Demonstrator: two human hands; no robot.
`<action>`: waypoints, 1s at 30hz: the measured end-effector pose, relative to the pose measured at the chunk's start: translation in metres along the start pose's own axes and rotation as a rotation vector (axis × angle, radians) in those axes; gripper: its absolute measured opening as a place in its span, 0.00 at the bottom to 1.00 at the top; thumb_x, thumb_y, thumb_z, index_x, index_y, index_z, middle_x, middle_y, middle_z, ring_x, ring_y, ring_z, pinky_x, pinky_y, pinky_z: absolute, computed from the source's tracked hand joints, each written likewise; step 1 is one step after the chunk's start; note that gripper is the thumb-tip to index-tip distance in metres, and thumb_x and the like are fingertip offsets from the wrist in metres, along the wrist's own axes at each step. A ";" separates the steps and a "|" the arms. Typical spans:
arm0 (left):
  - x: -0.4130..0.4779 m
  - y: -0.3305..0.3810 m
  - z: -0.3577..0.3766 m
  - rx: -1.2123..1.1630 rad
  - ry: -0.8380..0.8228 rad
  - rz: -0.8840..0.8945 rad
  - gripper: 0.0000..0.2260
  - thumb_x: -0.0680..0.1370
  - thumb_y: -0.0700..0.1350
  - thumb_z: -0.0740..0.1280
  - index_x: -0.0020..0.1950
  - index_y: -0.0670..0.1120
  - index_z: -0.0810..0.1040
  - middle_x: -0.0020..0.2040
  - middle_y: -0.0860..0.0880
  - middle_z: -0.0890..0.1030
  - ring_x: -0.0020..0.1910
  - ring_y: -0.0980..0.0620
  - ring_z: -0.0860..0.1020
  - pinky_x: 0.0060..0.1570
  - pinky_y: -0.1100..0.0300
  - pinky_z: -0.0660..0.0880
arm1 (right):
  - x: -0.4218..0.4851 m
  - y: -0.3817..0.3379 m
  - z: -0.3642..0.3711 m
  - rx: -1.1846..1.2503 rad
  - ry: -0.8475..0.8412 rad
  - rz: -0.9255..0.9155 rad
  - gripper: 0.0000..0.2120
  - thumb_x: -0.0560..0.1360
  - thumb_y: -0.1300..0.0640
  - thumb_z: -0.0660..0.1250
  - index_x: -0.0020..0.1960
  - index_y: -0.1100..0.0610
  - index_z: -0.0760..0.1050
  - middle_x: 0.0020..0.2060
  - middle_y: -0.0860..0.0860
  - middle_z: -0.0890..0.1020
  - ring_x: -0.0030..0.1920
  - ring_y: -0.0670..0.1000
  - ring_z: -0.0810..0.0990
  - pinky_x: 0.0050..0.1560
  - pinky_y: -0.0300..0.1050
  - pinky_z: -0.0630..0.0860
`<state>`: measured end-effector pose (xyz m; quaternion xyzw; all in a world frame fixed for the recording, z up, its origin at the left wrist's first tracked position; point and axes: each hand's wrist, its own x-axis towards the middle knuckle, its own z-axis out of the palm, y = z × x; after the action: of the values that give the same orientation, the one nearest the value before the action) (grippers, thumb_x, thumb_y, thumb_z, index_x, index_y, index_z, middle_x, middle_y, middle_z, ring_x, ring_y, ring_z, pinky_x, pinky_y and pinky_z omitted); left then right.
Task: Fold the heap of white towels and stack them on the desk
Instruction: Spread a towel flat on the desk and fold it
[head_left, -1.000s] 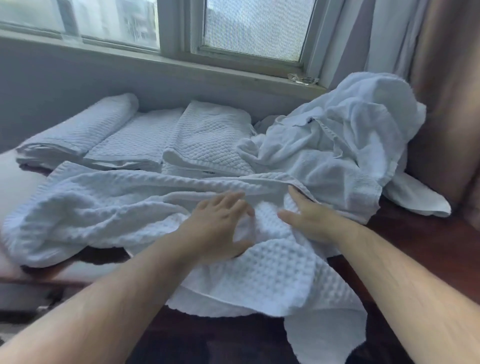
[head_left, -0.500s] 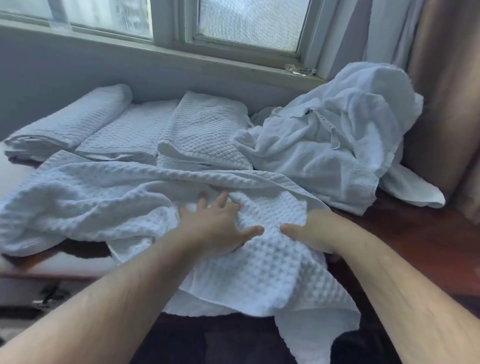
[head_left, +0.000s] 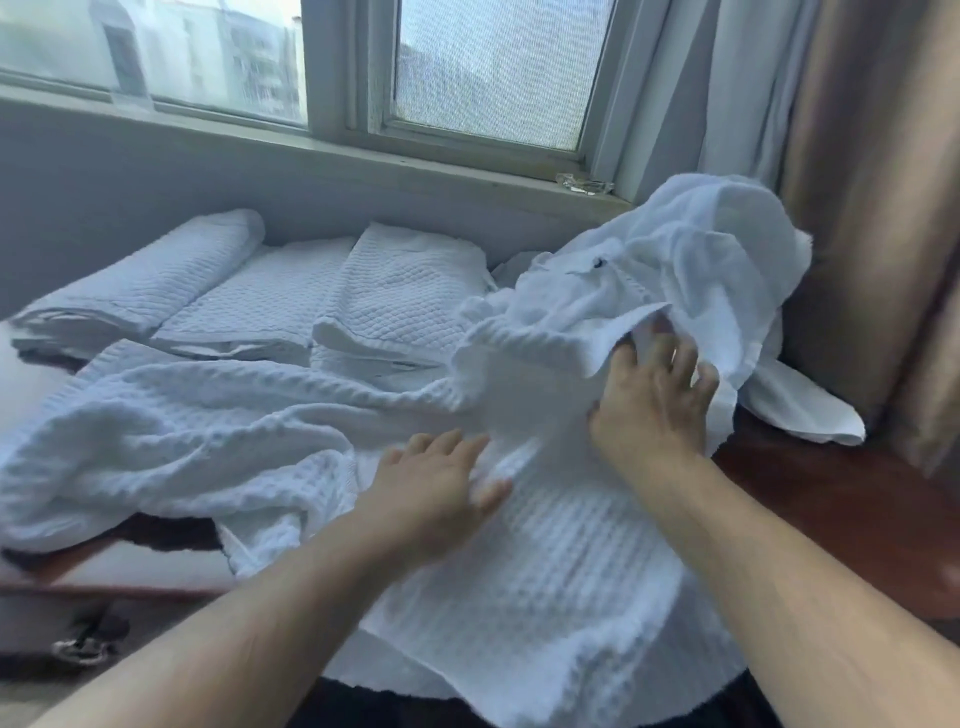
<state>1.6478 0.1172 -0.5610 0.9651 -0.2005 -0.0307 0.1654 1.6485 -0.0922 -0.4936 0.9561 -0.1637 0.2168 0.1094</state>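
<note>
A white waffle towel (head_left: 545, 561) lies spread and rumpled across the dark wooden desk (head_left: 841, 499). My left hand (head_left: 436, 493) rests flat on its middle with straight fingers. My right hand (head_left: 652, 400) is up at the towel's far right part and holds a raised fold there; the cloth drapes over the thumb side and hides the thumb. Just behind that hand sits the crumpled heap of white towels (head_left: 701, 260). Three folded towels (head_left: 270, 296) lie side by side at the back, under the window.
A window sill (head_left: 415, 161) runs along the back with a small clear object (head_left: 584, 183) on it. A brown curtain (head_left: 878, 208) hangs at the right. One towel corner (head_left: 800, 410) trails from the heap onto bare desk. The waffle towel's near edge hangs over the front.
My right hand has gone up and back toward the heap, lifting a fold of the waffle towel. My left hand has stayed flat on the towel's middle.
</note>
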 end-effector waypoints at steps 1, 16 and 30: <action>0.002 0.000 -0.001 -0.045 0.023 -0.014 0.27 0.82 0.64 0.53 0.80 0.58 0.59 0.80 0.53 0.61 0.77 0.48 0.58 0.73 0.50 0.56 | -0.006 -0.003 0.004 0.049 0.046 -0.069 0.27 0.73 0.55 0.69 0.71 0.56 0.68 0.71 0.61 0.65 0.70 0.64 0.64 0.67 0.60 0.62; -0.036 -0.075 -0.055 -0.346 0.322 -0.021 0.13 0.80 0.44 0.65 0.61 0.57 0.80 0.63 0.56 0.80 0.60 0.54 0.77 0.64 0.56 0.70 | -0.029 -0.074 0.010 0.276 -0.378 -0.236 0.12 0.78 0.54 0.58 0.55 0.53 0.78 0.59 0.55 0.80 0.62 0.60 0.75 0.62 0.52 0.69; -0.153 -0.205 -0.074 -0.064 0.409 -0.846 0.31 0.70 0.74 0.65 0.60 0.52 0.76 0.60 0.45 0.76 0.64 0.38 0.70 0.61 0.46 0.68 | -0.080 -0.226 -0.019 0.713 -0.363 -0.804 0.22 0.73 0.37 0.71 0.63 0.46 0.76 0.59 0.47 0.77 0.63 0.50 0.73 0.65 0.48 0.71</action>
<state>1.5937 0.3778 -0.5606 0.9428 0.2483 0.0891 0.2039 1.6549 0.1426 -0.5444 0.9431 0.2803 0.0322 -0.1761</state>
